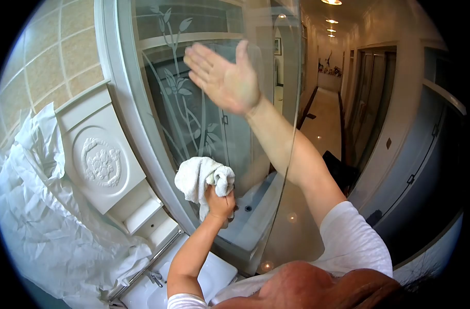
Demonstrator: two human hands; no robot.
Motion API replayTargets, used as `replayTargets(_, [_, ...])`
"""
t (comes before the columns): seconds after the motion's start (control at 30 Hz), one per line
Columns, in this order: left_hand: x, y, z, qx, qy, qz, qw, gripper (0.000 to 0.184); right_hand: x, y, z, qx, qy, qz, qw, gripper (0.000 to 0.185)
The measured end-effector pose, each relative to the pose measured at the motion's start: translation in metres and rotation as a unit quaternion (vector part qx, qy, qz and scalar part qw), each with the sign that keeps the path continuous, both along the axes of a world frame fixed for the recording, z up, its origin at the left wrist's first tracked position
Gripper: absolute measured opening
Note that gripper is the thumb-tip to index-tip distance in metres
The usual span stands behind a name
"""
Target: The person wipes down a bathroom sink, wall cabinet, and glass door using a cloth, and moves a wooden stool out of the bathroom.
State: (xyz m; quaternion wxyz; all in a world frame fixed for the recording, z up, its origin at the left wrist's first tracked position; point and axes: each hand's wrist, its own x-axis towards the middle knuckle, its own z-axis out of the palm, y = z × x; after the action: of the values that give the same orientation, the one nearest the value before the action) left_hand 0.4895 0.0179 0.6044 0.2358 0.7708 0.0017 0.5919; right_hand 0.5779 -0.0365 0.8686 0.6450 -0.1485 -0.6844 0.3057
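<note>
My left hand [221, 204] is wrapped round a bunched white towel [196, 177], low on the near side of a clear glass panel [266, 67] with a frosted plant pattern. The towel is at or close to the glass; exact contact is hard to tell. My right arm reaches round the panel's free edge, and my right hand [227, 82] shows through the glass. Its palm faces me, with the fingers stretched to the left and the thumb up. Nothing is in that hand. Whether its palm touches the far side of the glass cannot be made out.
A white sink [214, 273] with a metal faucet [155, 278] lies below on the left. Beside it are a white carved cabinet door [101, 159] and crumpled white sheeting [44, 221]. A bathtub [245, 219] shows through the glass. A hallway [325, 116] runs back at the right.
</note>
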Motion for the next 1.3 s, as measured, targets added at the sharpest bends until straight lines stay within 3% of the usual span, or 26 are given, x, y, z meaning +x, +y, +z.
replayTargets(0.2, [0.001,-0.008,-0.010,0.001,0.022,0.016,1.000,0.049,-0.009,-0.043,-0.084,-0.136,0.046,-0.006,0.990,0.089])
replayTargets(0.43, [-0.008,0.003,-0.003,0.037,0.069,0.000,0.997,0.043,-0.013,-0.138,-0.171,-0.229,0.046,-0.026,0.972,0.095])
replayTargets(0.5, [-0.012,0.000,0.002,0.033,0.054,0.006,0.998,0.039,-0.020,-0.174,-0.168,-0.239,0.036,-0.074,0.967,0.098])
replayTargets(0.57, [-0.007,0.007,-0.006,0.040,0.049,0.013,0.998,0.037,-0.037,-0.209,-0.140,-0.082,0.195,-0.045,0.976,0.102])
replayTargets(0.63, [-0.001,0.014,-0.014,0.068,0.028,0.034,0.997,0.036,-0.061,-0.236,-0.108,0.021,0.248,-0.094,0.964,0.105])
replayTargets(0.67, [-0.002,0.012,-0.013,0.025,0.030,0.008,0.999,0.036,-0.066,-0.244,-0.102,0.047,0.199,-0.088,0.975,0.097])
replayTargets(0.77, [-0.001,0.016,-0.018,0.059,0.018,-0.013,0.998,0.038,-0.085,-0.258,-0.097,0.052,0.148,-0.066,0.985,0.097])
replayTargets(0.83, [-0.001,0.008,-0.013,0.020,-0.010,-0.044,0.999,0.037,-0.093,-0.267,-0.094,0.053,0.135,-0.064,0.987,0.096])
replayTargets(1.0, [-0.005,0.005,-0.014,0.011,0.027,-0.026,0.999,0.043,-0.104,-0.270,-0.086,0.053,0.054,-0.023,0.997,0.092])
replayTargets(1.1, [-0.008,0.000,-0.015,-0.007,0.053,-0.059,0.997,0.047,-0.106,-0.264,-0.082,0.054,0.051,-0.012,0.997,0.092])
replayTargets(1.17, [-0.010,-0.011,-0.008,0.021,0.021,-0.043,0.999,0.039,-0.107,-0.261,-0.080,0.058,0.048,0.000,0.997,0.093])
replayTargets(1.3, [-0.013,-0.015,-0.012,0.015,0.074,-0.050,0.996,0.047,-0.108,-0.260,-0.081,0.070,0.037,0.018,0.997,0.093])
